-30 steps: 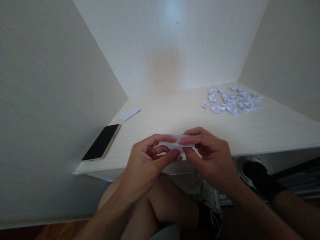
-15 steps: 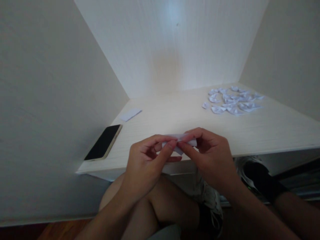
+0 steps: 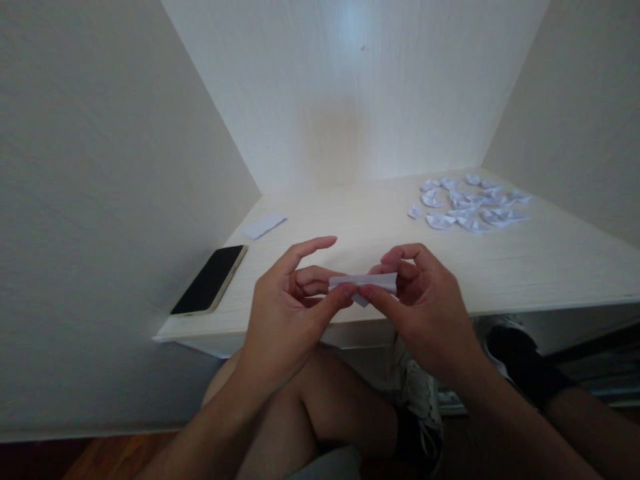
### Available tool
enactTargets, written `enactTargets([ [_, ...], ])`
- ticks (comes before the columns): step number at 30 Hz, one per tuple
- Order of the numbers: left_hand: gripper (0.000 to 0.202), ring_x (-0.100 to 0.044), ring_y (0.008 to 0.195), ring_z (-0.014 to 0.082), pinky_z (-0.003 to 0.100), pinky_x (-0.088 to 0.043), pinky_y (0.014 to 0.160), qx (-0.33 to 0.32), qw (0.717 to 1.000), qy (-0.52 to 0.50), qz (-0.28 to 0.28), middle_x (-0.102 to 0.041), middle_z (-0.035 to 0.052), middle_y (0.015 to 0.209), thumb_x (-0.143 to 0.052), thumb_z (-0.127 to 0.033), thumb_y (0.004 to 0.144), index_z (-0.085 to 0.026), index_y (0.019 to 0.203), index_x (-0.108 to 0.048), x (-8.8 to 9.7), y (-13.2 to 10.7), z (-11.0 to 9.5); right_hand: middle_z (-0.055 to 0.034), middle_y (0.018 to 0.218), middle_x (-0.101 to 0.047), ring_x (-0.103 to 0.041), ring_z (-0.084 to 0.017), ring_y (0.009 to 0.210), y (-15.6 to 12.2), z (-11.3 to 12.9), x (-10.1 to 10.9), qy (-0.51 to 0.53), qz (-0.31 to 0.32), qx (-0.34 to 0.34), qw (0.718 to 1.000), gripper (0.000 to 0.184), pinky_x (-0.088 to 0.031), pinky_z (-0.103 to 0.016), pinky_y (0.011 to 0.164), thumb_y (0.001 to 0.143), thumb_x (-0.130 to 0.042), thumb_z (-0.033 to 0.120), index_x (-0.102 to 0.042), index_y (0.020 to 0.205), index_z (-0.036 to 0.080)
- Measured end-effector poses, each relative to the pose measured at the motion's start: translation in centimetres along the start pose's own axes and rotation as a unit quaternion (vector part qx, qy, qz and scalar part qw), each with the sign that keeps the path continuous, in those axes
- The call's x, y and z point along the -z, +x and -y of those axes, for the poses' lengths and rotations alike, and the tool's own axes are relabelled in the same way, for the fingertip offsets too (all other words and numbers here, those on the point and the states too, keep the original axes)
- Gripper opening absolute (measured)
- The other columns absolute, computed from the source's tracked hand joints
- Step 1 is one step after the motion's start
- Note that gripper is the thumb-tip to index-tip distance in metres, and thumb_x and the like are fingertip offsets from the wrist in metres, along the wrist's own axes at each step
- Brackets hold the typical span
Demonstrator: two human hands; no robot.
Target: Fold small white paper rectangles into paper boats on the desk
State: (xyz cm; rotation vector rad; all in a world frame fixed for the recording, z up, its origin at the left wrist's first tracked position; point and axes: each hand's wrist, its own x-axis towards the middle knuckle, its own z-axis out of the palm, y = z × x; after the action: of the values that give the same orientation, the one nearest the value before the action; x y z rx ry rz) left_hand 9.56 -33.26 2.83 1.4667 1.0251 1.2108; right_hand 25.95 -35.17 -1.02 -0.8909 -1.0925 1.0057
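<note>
A small piece of folded white paper [image 3: 380, 281] is held between my two hands, just above the front edge of the white desk. My left hand [image 3: 290, 300] pinches its left part, thumb in front and fingers behind, with the index finger lifted off and stretched out. On the other side, my right hand [image 3: 425, 300] grips it with the thumb tip near the middle and bent fingers behind. A pointed flap of the paper hangs below the two thumbs. Parts of the fingers are hidden behind the paper.
Several folded paper boats [image 3: 470, 203] lie grouped at the back right of the desk [image 3: 320, 233]. On the left are a flat white paper slip [image 3: 265, 226] and a phone [image 3: 210, 280] near the wall. My crossed legs [image 3: 345, 400] are below the desk edge.
My left index finger has lifted away from the paper, and the right fingers have drawn back from its top. More of the paper's long upper strip shows now.
</note>
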Motion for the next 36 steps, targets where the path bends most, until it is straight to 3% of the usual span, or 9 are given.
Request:
enactTargets([
  [4, 0.06, -0.077, 0.07, 0.0169, 0.022, -0.061, 0.066, -0.009, 0.999, 0.027, 0.015, -0.08, 0.0017, 0.078, -0.09, -0.016, 0.071, -0.017, 0.126, -0.063, 0.3, 0.2, 0.1, 0.0004, 0.085, -0.07, -0.07, -0.016, 0.076, 0.0, 0.2, 0.2, -0.043, 0.016, 0.001, 0.999, 0.032, -0.055, -0.029, 0.068, 0.079, -0.083, 0.021, -0.057, 0.097, 0.023],
  [9, 0.049, -0.077, 0.07, 0.0152, 0.02, -0.06, 0.066, -0.042, 0.995, 0.086, 0.003, -0.079, 0.0004, 0.077, -0.085, -0.014, 0.077, -0.017, 0.122, -0.065, 0.3, -0.2, -0.5, -0.0033, 0.094, -0.072, -0.071, -0.019, 0.085, -0.3, 0.5, 0.1, -0.143, 0.02, 0.018, 0.989, 0.026, -0.055, -0.033, 0.076, 0.082, -0.081, 0.024, -0.062, 0.1, 0.022],
  [16, 0.058, -0.075, 0.067, 0.0158, 0.02, -0.056, 0.06, -0.022, 0.993, 0.112, 0.01, -0.077, -0.0004, 0.075, -0.082, -0.014, 0.077, -0.018, 0.13, -0.058, 0.4, -0.7, -0.8, -0.0033, 0.088, -0.074, -0.069, -0.019, 0.078, -0.5, 0.8, 0.0, -0.233, 0.02, 0.025, 0.972, 0.015, -0.052, -0.032, 0.068, 0.083, -0.078, 0.021, -0.067, 0.094, 0.022],
  [25, 0.047, -0.068, 0.061, 0.012, 0.019, -0.053, 0.058, -0.032, 0.996, 0.076, -0.014, -0.073, -0.0035, 0.071, -0.083, -0.016, 0.077, -0.024, 0.104, -0.046, 0.3, -1.3, 0.4, -0.0026, 0.08, -0.077, -0.073, -0.019, 0.071, -0.1, -0.4, 0.8, -0.156, 0.03, -0.027, 0.987, 0.019, -0.053, -0.03, 0.063, 0.079, -0.083, 0.024, -0.066, 0.086, 0.021],
  [28, 0.045, -0.071, 0.063, 0.013, 0.02, -0.055, 0.06, -0.031, 0.997, 0.073, -0.007, -0.076, -0.0021, 0.074, -0.083, -0.017, 0.078, -0.024, 0.1, -0.044, 0.4, -1.1, 0.6, -0.0037, 0.088, -0.081, -0.077, -0.02, 0.081, -0.1, -0.7, 1.3, -0.095, 0.052, -0.05, 0.993, 0.02, -0.058, -0.032, 0.073, 0.081, -0.079, 0.018, -0.068, 0.099, 0.021],
  [32, 0.044, -0.073, 0.066, 0.0132, 0.02, -0.057, 0.062, -0.032, 0.997, 0.067, 0.009, -0.077, -0.0014, 0.076, -0.084, -0.018, 0.079, -0.025, 0.097, -0.045, 0.6, -1.0, 1.0, -0.005, 0.095, -0.083, -0.079, -0.021, 0.086, -0.3, -0.8, 1.8, -0.059, 0.072, -0.064, 0.994, 0.047, -0.061, -0.036, 0.083, 0.084, -0.075, 0.015, -0.064, 0.129, 0.021],
  [34, 0.043, -0.071, 0.063, 0.0121, 0.019, -0.056, 0.061, -0.025, 0.998, 0.062, 0.012, -0.076, -0.0024, 0.074, -0.085, -0.018, 0.078, -0.024, 0.097, -0.047, 0.8, -1.0, 1.1, -0.0039, 0.091, -0.083, -0.079, -0.02, 0.082, -0.3, -0.7, 2.0, -0.057, 0.061, -0.071, 0.994, 0.053, -0.062, -0.035, 0.079, 0.082, -0.078, 0.017, -0.062, 0.132, 0.02],
  [36, 0.045, -0.07, 0.061, 0.0114, 0.017, -0.055, 0.059, -0.015, 0.998, 0.061, 0.014, -0.075, -0.0036, 0.071, -0.087, -0.019, 0.076, -0.024, 0.098, -0.049, 0.9, -1.0, 1.1, -0.0012, 0.083, -0.081, -0.078, -0.018, 0.076, -0.4, -0.6, 2.3, -0.073, 0.052, -0.074, 0.993, 0.047, -0.061, -0.031, 0.073, 0.081, -0.081, 0.019, -0.066, 0.125, 0.02],
])
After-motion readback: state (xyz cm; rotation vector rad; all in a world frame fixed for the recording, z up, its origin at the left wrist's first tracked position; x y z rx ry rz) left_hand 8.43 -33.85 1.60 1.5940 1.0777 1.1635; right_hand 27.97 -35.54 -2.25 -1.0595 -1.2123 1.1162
